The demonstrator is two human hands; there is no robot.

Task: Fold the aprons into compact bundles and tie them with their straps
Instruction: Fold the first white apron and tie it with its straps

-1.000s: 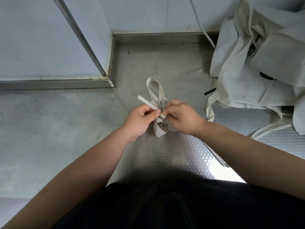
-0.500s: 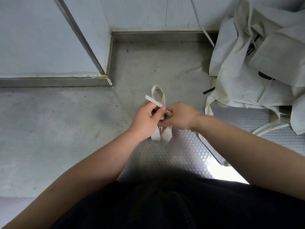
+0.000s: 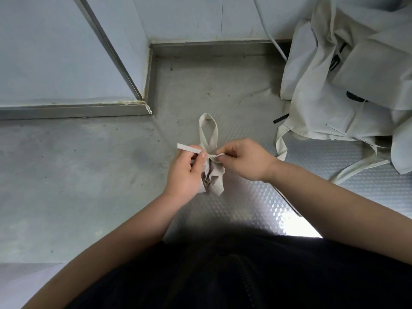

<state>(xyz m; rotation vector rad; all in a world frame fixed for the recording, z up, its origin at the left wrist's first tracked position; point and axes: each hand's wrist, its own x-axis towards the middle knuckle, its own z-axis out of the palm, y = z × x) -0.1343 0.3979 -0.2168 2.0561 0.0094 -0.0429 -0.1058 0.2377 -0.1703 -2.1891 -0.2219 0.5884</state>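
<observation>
Head view:
- Apron bundle (image 3: 213,178) at frame centre, on worktop (image 3: 89,175): folded small, beige, crumpled.
- Tie judged half-made.
- Left hand (image 3: 185,175): fingers pinch strap end (image 3: 189,149), which sticks out toward 9 o'clock.
- Right hand (image 3: 243,160): fingers pinch knot (image 3: 211,155).
- Strap loop (image 3: 208,130) points to 12 o'clock.
- Pile of loose aprons (image 3: 345,85) at 2 o'clock, unfolded: bulk of task left.

Bare metal surface (image 3: 78,175) lies open leftward; an apron heap (image 3: 334,97) crowds the right, perhaps against the wall (image 3: 189,16).

apron bundle (image 3: 211,175) between both hands, loose aprons (image 3: 347,85) heaped far right
</observation>
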